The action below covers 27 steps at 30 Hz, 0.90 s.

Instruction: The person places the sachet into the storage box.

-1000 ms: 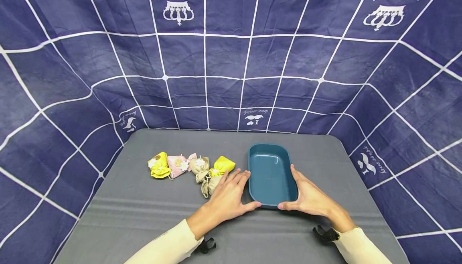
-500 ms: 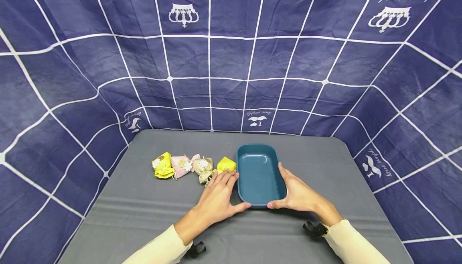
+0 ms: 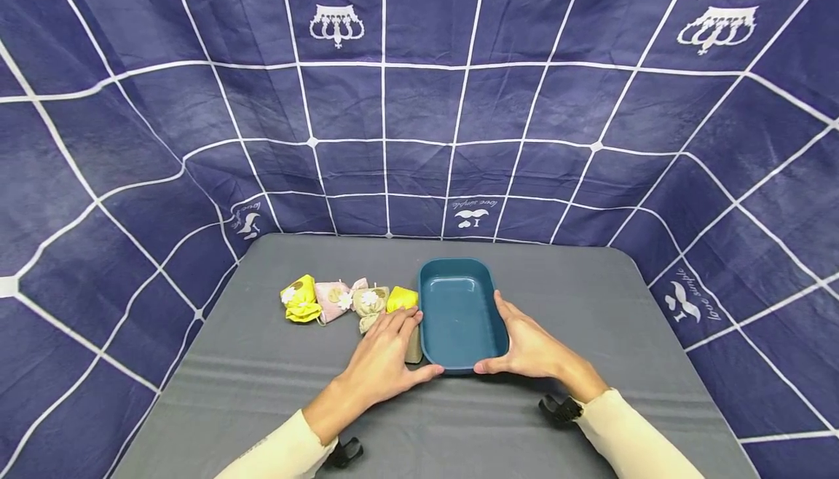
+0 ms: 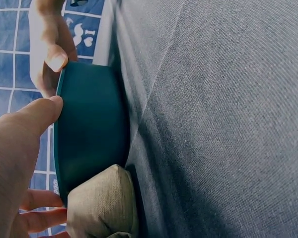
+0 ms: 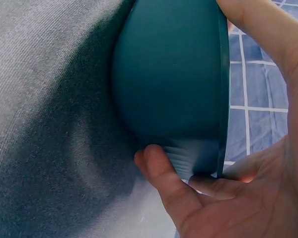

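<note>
A teal plastic tub (image 3: 460,322) with rounded corners rests on the table, nothing inside it. My left hand (image 3: 380,359) holds its left near corner, thumb on the near rim and fingers at the left rim. My right hand (image 3: 534,341) grips the right near corner; in the right wrist view its fingers curl round the tub's wall (image 5: 174,74). A beige cloth sachet (image 4: 102,201) sits against the tub under my left fingers, partly hidden in the head view. Beside them are a yellow sachet (image 3: 402,298) and another beige sachet (image 3: 372,301) with a white flower.
Farther left, a pink sachet (image 3: 333,300) and another yellow sachet (image 3: 300,297) lie in the same row. The grey cloth-covered table (image 3: 557,275) is bounded at the back and sides by a blue curtain (image 3: 419,115) with white lines.
Both hands have slid the tub leftward along the table, up to the nearest yellow and beige sachets. The sachets farther left appear unmoved; the head view has shifted slightly.
</note>
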Each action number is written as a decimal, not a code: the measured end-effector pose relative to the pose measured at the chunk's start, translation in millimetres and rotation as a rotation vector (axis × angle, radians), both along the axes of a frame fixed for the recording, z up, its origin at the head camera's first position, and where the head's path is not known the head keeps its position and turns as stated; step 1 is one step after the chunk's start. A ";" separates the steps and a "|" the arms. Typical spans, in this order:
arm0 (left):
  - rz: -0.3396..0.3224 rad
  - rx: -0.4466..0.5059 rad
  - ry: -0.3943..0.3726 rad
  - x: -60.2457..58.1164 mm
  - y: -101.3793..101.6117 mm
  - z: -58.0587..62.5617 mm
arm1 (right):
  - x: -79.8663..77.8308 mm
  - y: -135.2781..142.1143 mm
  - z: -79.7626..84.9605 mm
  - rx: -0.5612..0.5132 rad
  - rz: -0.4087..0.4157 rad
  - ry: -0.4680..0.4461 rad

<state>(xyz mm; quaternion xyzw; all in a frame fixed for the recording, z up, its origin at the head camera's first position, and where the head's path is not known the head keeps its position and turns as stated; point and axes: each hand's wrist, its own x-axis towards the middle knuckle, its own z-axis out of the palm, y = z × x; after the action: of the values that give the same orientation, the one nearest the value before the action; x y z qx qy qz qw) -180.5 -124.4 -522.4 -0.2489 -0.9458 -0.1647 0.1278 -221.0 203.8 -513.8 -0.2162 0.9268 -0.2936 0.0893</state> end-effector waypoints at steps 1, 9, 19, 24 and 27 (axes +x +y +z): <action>-0.007 0.007 -0.008 -0.9 -1.2 0.1 | -0.2 0.3 0.5 0.000 0.000 0.000; -0.057 0.036 -0.064 -9.1 -21.9 -1.3 | -0.2 2.5 2.4 -0.011 0.014 0.001; -0.115 -0.048 0.032 -19.2 -41.2 -8.1 | 2.5 7.8 1.2 -0.005 0.010 0.011; -0.113 -0.065 0.073 -24.1 -40.5 -12.3 | 1.6 7.9 -0.4 -0.018 0.014 0.024; -0.106 -0.053 0.082 -26.6 -39.2 -13.7 | 1.5 8.2 0.2 -0.020 0.015 0.029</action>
<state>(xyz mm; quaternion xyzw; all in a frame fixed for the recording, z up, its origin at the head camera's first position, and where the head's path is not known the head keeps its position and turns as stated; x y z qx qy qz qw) -207.0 -163.6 -536.1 -0.3084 -0.9293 -0.1361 0.1510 -219.5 212.0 -513.7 -0.2286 0.9233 -0.2991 0.0758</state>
